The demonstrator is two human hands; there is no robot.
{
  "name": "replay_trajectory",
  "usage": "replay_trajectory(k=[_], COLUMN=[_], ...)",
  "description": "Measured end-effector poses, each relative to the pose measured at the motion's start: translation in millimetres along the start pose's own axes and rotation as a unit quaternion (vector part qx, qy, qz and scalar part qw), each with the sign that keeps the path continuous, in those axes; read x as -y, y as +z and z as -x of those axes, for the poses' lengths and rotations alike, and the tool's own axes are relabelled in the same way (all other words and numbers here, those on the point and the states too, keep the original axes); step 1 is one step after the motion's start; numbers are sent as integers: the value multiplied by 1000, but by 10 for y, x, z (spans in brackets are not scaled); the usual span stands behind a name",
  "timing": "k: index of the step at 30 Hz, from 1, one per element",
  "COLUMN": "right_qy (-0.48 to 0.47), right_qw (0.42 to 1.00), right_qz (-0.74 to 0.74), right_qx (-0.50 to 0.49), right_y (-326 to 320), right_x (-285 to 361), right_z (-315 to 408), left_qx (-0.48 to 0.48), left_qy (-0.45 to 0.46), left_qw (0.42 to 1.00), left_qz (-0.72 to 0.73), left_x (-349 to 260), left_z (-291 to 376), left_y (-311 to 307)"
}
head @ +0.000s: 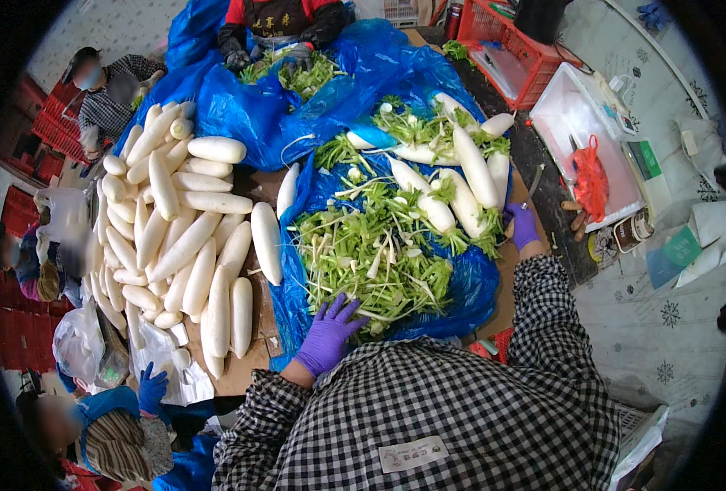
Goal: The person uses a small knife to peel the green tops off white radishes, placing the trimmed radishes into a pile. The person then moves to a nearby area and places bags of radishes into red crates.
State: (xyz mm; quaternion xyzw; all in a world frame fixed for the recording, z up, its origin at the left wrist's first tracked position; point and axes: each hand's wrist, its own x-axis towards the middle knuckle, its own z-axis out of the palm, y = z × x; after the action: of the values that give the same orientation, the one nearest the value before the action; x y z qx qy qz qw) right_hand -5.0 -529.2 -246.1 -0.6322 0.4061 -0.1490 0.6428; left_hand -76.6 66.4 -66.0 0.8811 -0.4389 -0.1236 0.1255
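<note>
My left hand (329,336), in a purple glove, lies with its fingers spread on the near edge of a heap of cut radish greens (369,258). The greens rest on blue plastic sheeting (476,294). My right hand (522,226), in the same kind of glove, is curled at the right edge of the sheeting, beside a leafy radish top; a thin, pale item projects above it, and its grip is unclear. White radishes with leafy tops (475,169) lie beyond the greens. To the left is a large pile of trimmed white radishes (185,245).
Across the table, a co-worker's gloved hands (301,56) are in more greens. Other people work at the left. A red plastic crate (532,67) and a white foam box (621,184) with a red plastic bag (591,178) stand at the right. White plastic bags (80,347) lie at the lower left.
</note>
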Motion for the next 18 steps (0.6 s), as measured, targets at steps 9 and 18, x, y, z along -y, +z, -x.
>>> replay_trajectory(k=[9,18], right_qy=[143,24], right_qw=[975,973], right_qz=[-90,-163], right_qx=[146,164], right_y=[93,13], right_x=[371,408], right_z=[535,984], left_qx=[-7,-156], left_qy=[-29,104], left_qw=[986,975], left_qz=[162,122], left_x=[26,-175], left_z=[-71,-1768], left_y=[-270,-795])
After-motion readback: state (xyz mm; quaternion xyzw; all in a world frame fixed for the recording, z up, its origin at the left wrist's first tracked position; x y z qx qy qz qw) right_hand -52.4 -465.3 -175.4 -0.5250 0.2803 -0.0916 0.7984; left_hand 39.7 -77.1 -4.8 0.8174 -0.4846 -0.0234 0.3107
